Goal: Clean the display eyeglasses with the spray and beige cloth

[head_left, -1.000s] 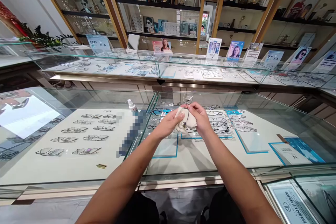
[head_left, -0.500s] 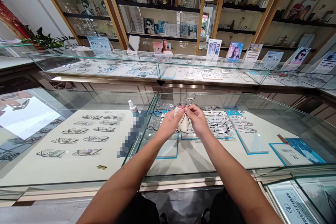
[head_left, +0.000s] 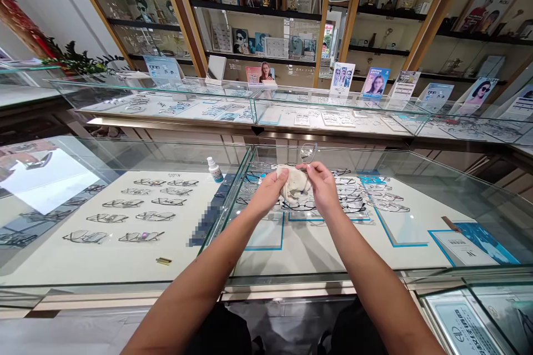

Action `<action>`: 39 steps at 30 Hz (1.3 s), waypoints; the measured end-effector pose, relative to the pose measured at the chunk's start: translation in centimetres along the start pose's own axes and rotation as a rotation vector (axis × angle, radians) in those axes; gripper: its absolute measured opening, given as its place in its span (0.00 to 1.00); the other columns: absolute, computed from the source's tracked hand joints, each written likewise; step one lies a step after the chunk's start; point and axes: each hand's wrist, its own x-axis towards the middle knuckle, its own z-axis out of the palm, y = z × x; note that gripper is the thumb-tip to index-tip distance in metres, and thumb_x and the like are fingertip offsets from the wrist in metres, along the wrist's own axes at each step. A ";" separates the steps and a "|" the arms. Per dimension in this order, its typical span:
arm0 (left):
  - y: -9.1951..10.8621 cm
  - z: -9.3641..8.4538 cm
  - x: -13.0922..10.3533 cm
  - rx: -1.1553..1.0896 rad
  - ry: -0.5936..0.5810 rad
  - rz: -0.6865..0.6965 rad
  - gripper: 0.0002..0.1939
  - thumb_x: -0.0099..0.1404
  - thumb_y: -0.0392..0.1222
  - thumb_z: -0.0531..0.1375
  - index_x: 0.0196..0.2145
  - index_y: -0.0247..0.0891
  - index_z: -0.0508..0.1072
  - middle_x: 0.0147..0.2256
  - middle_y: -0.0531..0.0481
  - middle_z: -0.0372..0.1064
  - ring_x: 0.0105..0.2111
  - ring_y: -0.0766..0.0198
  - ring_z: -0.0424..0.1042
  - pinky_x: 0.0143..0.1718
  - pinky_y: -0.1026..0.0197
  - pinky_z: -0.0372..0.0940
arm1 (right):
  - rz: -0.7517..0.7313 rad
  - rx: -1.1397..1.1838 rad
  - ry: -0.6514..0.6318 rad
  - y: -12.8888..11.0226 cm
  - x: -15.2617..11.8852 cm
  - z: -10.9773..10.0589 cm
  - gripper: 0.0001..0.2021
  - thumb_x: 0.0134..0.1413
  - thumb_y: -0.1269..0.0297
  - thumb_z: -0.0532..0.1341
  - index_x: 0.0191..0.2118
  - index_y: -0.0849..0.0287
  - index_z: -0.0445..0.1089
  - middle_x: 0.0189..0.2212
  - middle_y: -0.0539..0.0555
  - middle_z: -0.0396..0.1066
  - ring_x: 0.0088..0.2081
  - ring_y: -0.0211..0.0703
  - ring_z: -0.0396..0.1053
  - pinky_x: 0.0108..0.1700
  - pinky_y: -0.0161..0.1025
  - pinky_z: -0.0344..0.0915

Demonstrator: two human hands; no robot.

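Above the glass display case, my left hand (head_left: pixel 268 191) is closed on a cream cleaning cloth (head_left: pixel 295 184), which hangs crumpled between my two hands. My right hand (head_left: pixel 322 184) pinches a pair of glasses (head_left: pixel 308 152); one clear lens with a thin rim sticks up beyond the fingers. The cloth and fingers hide the rest of the glasses. Beneath the hands, rows of dark-framed glasses (head_left: pixel 352 203) lie under the case glass.
A white spray bottle (head_left: pixel 215 170) stands left of the hands. A small gold-coloured piece (head_left: pixel 164 261) lies nearer the front left. Spectacle frames (head_left: pixel 155 216) fill the left case. Behind runs another glass counter (head_left: pixel 255 108) bearing upright cards (head_left: pixel 342 79).
My hands have moved slightly apart, and the cloth now spreads wider between them. The glasses have shifted a little right with my right hand. The view has tilted slightly.
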 end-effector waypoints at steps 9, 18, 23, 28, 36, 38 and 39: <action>1.1 -1.6 0.5 -0.084 0.061 0.061 0.31 0.64 0.67 0.65 0.45 0.32 0.79 0.35 0.44 0.79 0.37 0.58 0.76 0.37 0.61 0.67 | -0.003 -0.306 -0.265 -2.0 0.1 -0.9 0.15 0.60 0.46 0.67 0.35 0.54 0.77 0.37 0.53 0.81 0.42 0.47 0.74 0.50 0.43 0.67; 1.3 -0.3 -0.3 -0.190 -0.022 0.073 0.25 0.59 0.52 0.74 0.48 0.34 0.77 0.39 0.44 0.79 0.37 0.60 0.77 0.42 0.60 0.70 | 0.054 -0.418 -0.347 0.1 -0.4 -0.2 0.18 0.55 0.44 0.70 0.35 0.56 0.81 0.34 0.53 0.79 0.38 0.45 0.71 0.46 0.42 0.66; 1.2 0.0 -0.2 -0.194 0.084 0.110 0.24 0.64 0.60 0.68 0.41 0.34 0.77 0.32 0.46 0.77 0.26 0.65 0.71 0.29 0.63 0.65 | 0.026 -0.414 -0.309 0.8 -0.8 0.3 0.18 0.57 0.45 0.68 0.37 0.57 0.80 0.32 0.52 0.77 0.35 0.44 0.70 0.45 0.42 0.65; 1.9 -0.2 -0.3 -0.256 -0.011 0.042 0.25 0.59 0.55 0.74 0.43 0.33 0.77 0.31 0.48 0.75 0.27 0.67 0.69 0.31 0.64 0.66 | 0.089 -0.339 -0.298 0.5 -0.7 0.1 0.18 0.56 0.45 0.70 0.36 0.57 0.81 0.35 0.55 0.80 0.38 0.46 0.73 0.46 0.43 0.68; 1.5 0.1 -0.3 -0.200 0.121 0.135 0.24 0.62 0.60 0.69 0.38 0.35 0.76 0.27 0.52 0.72 0.25 0.67 0.67 0.28 0.64 0.63 | 0.103 -0.326 -0.252 0.7 -1.0 0.8 0.20 0.47 0.43 0.74 0.33 0.57 0.82 0.31 0.53 0.80 0.34 0.46 0.72 0.44 0.45 0.69; 1.6 -0.1 -0.3 -0.212 0.070 0.107 0.26 0.63 0.64 0.67 0.38 0.34 0.76 0.25 0.51 0.70 0.24 0.66 0.67 0.27 0.63 0.63 | 0.120 -0.285 -0.241 0.5 -1.0 0.9 0.20 0.48 0.42 0.73 0.33 0.56 0.82 0.32 0.54 0.80 0.35 0.46 0.73 0.45 0.45 0.70; 1.8 -0.2 -0.3 -0.220 0.035 0.086 0.26 0.62 0.63 0.68 0.39 0.34 0.77 0.26 0.50 0.71 0.25 0.66 0.68 0.28 0.63 0.64 | 0.125 -0.266 -0.239 0.3 -1.0 0.9 0.20 0.49 0.42 0.73 0.33 0.56 0.82 0.32 0.54 0.81 0.35 0.47 0.74 0.46 0.46 0.70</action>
